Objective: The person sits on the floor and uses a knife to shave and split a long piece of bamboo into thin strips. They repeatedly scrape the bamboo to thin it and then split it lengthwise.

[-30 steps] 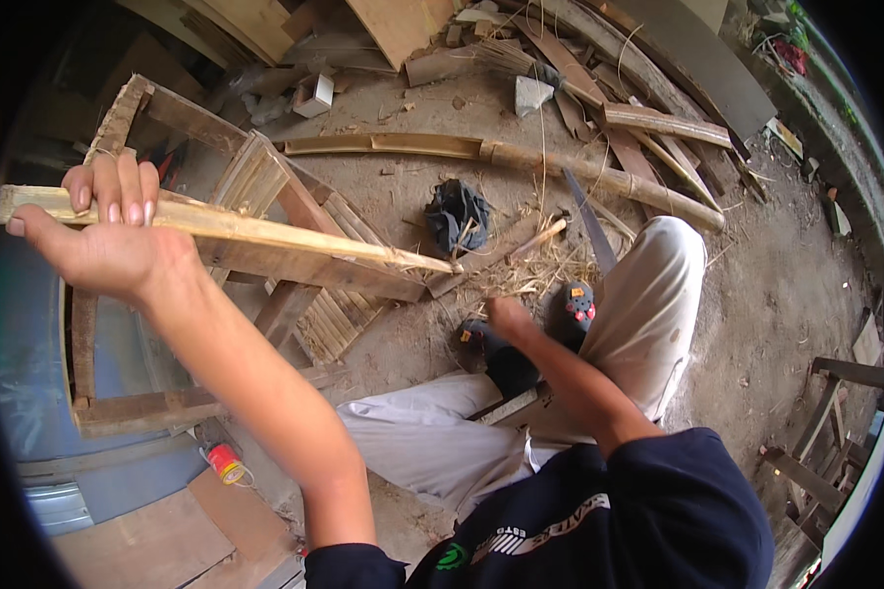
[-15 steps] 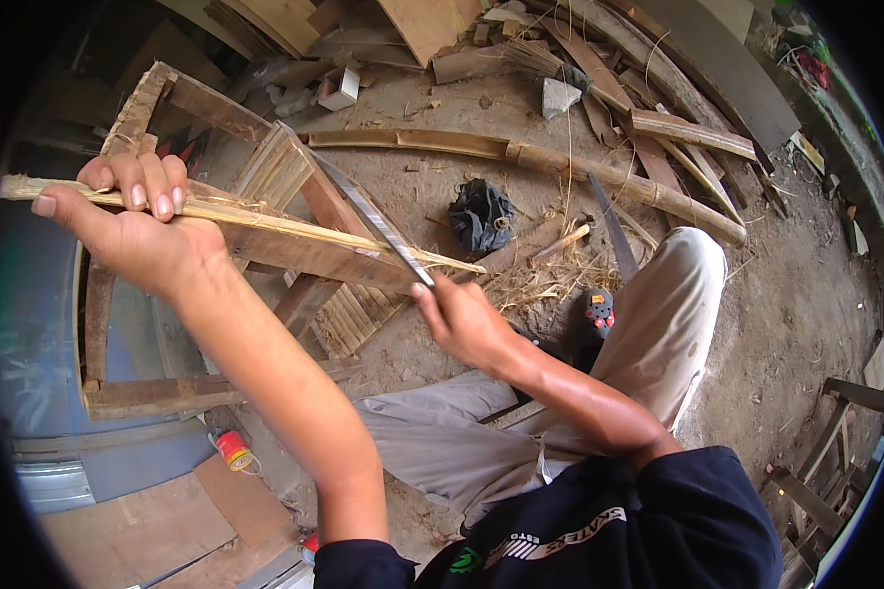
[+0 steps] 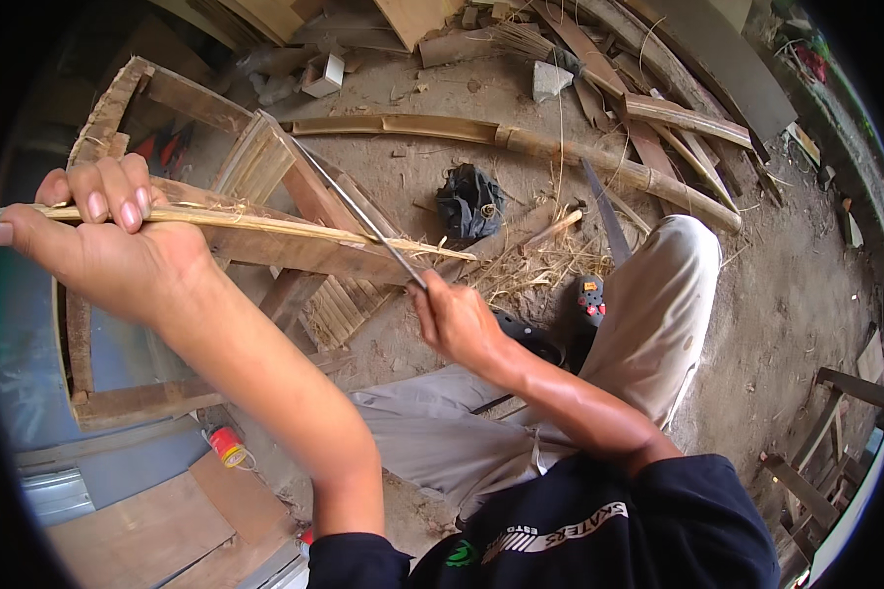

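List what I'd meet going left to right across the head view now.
Left hand → red-yellow can → white box → right hand → pale stone → knee.

You wear a short-sleeved, near-black T-shirt point(image 3: 658, 520) with a pale printed band point(image 3: 587, 525) and a green emblem point(image 3: 459, 556); your loose trousers point(image 3: 648, 324) are pale beige, creased and stained in places; one dark, holed clog point(image 3: 581, 297) bears orange and red ornaments point(image 3: 593, 309); your left hand point(image 3: 118, 240) and right hand point(image 3: 464, 319) are bare.
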Demonstrator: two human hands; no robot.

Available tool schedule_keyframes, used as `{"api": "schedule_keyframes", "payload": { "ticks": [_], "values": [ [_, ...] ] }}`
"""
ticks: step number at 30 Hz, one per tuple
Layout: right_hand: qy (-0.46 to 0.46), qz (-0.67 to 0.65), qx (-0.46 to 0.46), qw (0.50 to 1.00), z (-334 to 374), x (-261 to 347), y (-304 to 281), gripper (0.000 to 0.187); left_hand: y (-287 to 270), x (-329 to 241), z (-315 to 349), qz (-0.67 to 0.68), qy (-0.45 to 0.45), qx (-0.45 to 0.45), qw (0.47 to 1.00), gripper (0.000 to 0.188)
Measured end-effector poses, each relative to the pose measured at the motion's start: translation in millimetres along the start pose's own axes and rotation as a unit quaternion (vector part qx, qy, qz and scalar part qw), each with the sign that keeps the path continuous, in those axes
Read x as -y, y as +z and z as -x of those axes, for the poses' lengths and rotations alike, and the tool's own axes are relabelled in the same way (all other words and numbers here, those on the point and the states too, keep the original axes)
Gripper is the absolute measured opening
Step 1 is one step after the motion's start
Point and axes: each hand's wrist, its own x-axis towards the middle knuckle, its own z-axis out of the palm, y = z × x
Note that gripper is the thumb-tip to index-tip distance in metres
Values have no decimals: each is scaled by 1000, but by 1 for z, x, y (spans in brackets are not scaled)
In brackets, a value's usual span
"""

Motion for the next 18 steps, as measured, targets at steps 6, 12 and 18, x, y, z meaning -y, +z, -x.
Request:
{"api": "schedule_keyframes", "payload": {
  "ticks": [6, 12, 18],
  "values": [
    [122, 109, 42, 986, -9, -76, 1, 24, 4, 1, -3, 26, -21, -13, 999, 58],
    [104, 177, 84, 975, 16, -146, 12, 20, 3, 4, -8, -6, -31, 7, 999, 62],
    [165, 151, 70, 972, 27, -208, 16, 33, 3, 6, -8, -5, -39, 8, 999, 61]
  ]
}}
